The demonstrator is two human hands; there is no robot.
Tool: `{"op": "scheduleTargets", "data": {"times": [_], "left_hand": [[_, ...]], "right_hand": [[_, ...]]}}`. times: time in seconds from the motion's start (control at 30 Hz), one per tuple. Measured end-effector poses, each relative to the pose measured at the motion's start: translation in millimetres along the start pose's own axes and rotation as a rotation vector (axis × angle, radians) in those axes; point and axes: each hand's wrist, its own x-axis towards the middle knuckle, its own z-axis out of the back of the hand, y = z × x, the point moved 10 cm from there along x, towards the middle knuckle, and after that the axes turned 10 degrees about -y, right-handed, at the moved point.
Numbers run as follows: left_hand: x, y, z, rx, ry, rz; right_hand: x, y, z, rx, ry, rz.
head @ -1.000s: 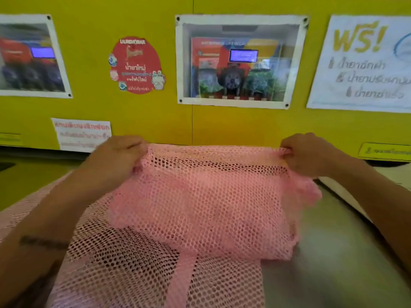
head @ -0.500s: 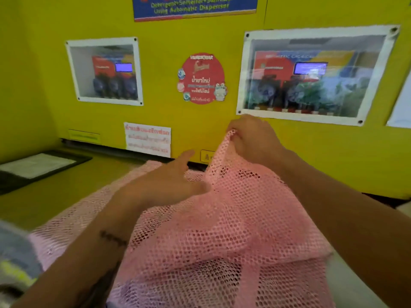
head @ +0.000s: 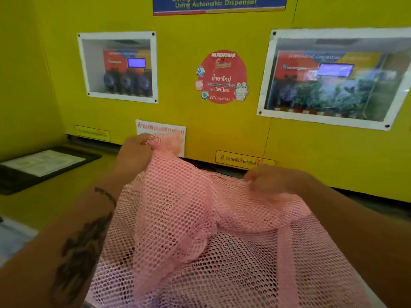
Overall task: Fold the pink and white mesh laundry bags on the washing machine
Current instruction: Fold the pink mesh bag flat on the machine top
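Up front, the left hand (head: 135, 152) pinches a raised corner of the pink bag (head: 189, 218) while the right hand (head: 264, 177) grips its far edge, over more mesh (head: 255, 274) below

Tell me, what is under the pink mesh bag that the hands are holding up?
Under the lifted pink mesh bag, held by the left hand and right hand, lies more pink mesh spread flat. The washing machine top beneath it is mostly covered.

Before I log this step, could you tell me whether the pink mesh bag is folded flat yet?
Not yet. The pink mesh bag is bunched and lifted, gripped by the left hand and right hand.
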Motion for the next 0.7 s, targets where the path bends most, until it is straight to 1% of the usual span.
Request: {"op": "scheduleTargets", "data": {"times": [0.03,0.1,0.13,0.17,0.2,0.27,0.3,0.33,0.4,0.53,0.63,0.7], "left_hand": [[5.4,-2.4,7.2,-0.019,-0.008,-0.030],[22.9,-6.1,30.8,-0.012,-0.093,-0.085],[34.1,-8.3,44.3,0.034,-0.146,-0.116],[44.4,-6.1,55.0,0.094,-0.164,-0.128],[51.6,-2.1,60.1,0.181,-0.138,-0.119],[55.4,19.0,57.2,0.438,-0.004,-0.039],[50.0,24.9,52.0,0.537,0.056,-0.035],[41.4,23.9,44.9,0.545,0.093,-0.058],[15.0,6.5,21.8,0.456,0.159,-0.161],[-67.6,-23.9,-44.3,0.425,0.436,-0.415],[-112.1,-25.6,-82.4,0.371,0.612,-0.483],[-128.4,-22.7,-102.6,0.419,0.684,-0.528]], "right_hand": [[1.4,-0.2,-9.4,0.013,0.007,0.005],[8.8,-0.3,-21.1,0.012,0.010,0.011],[13.5,-1.9,-23.3,0.023,0.001,0.004],[16.9,-2.6,-23.9,0.030,-0.011,0.000],[19.9,-3.9,-23.4,0.016,-0.021,-0.001],[26.9,-13.8,-22.2,-0.056,-0.056,-0.026],[29.0,-19.8,-23.7,-0.103,-0.061,-0.039],[29.3,-23.6,-26.9,-0.127,-0.050,-0.046],[25.8,-22.0,-34.1,-0.130,-0.022,-0.024],[13.8,-8.5,-31.8,-0.066,-0.035,0.011],[-2.5,-10.4,-25.3,0.027,-0.053,0.038],[-14.6,-16.0,-31.1,0.007,0.011,0.057]]}}
